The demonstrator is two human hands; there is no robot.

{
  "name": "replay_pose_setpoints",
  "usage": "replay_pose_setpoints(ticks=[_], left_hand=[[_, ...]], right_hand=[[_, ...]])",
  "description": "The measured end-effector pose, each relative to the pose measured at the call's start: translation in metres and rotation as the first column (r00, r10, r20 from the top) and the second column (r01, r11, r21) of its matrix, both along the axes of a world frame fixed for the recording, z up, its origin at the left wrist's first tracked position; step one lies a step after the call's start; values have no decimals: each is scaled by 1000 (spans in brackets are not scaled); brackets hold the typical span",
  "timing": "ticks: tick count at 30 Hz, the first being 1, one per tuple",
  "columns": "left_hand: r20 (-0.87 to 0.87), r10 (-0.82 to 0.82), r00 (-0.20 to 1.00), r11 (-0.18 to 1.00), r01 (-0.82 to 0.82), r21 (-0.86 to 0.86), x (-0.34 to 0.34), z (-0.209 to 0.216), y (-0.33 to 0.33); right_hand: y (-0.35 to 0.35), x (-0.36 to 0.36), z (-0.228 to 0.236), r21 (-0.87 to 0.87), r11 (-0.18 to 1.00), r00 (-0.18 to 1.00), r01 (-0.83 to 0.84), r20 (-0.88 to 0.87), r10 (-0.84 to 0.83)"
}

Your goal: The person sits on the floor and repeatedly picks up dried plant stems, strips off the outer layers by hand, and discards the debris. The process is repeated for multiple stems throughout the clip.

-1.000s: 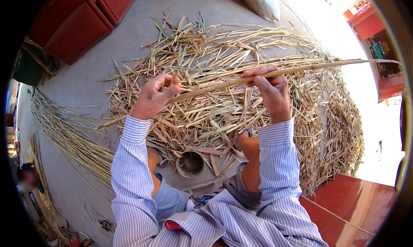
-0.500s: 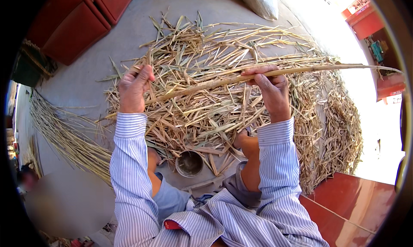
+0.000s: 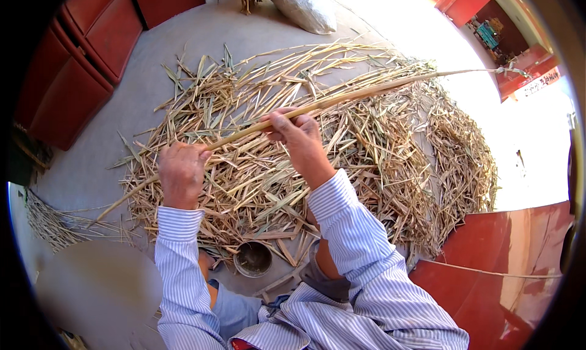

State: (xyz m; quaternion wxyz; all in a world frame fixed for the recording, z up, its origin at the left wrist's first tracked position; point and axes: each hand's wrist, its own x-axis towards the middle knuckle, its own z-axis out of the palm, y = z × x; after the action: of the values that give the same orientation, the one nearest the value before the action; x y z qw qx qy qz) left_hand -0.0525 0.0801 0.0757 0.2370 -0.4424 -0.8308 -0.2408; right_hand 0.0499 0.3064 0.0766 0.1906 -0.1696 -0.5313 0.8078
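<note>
Pale tan stalk (image 3: 360, 94) held in both hands, slanted across the view above a litter of dry leaves. By the left hand (image 3: 182, 174) it is gripped toward its thick lower part, the fingers curled in and partly hidden; its butt end is seen jutting out past the hand to the lower left. By the right hand (image 3: 296, 135) it is pinched between thumb and fingers, farther along. Beyond that grip the stalk is tapered to a thin, frayed tip at the upper right. Both forearms are covered by blue-and-white striped sleeves (image 3: 348, 209).

Beneath: a broad heap of dry leaves and stems (image 3: 372, 145), spread over grey floor (image 3: 140, 81). Near the legs, a round metal bowl (image 3: 251, 272) is set at the heap's edge. To the left, thin stalks (image 3: 52, 225) are laid together. Farther out, red padded seats (image 3: 52, 93) are ranged upper left; a whitish sack (image 3: 305, 8) is stood at top; a cord (image 3: 488, 272) is stretched across a red panel (image 3: 479, 240), lower right.
</note>
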Motion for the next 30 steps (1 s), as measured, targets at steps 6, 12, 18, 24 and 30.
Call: replay_pose_setpoints(ticks=[6, 12, 18, 24, 30], left_hand=[[144, 249, 958, 946, -209, -246, -35, 1, -83], [-63, -10, 998, 999, 13, 38, -1, 10, -10], [-8, -20, 1000, 984, 21, 177, -8, 8, -19], [218, 65, 974, 969, -114, 220, -18, 13, -53], [535, 82, 841, 826, -358, 435, -30, 1, -67]], right_hand=[[75, 17, -10, -121, 957, 962, 263, -40, -270], [10, 6, -8, 8, 999, 992, 44, 116, -44], [25, 4, -6, -175, 971, 985, 164, 74, -153], [80, 18, -10, -234, 963, 989, 132, -27, -142], [76, 18, -10, -132, 976, 985, 171, -11, -174]])
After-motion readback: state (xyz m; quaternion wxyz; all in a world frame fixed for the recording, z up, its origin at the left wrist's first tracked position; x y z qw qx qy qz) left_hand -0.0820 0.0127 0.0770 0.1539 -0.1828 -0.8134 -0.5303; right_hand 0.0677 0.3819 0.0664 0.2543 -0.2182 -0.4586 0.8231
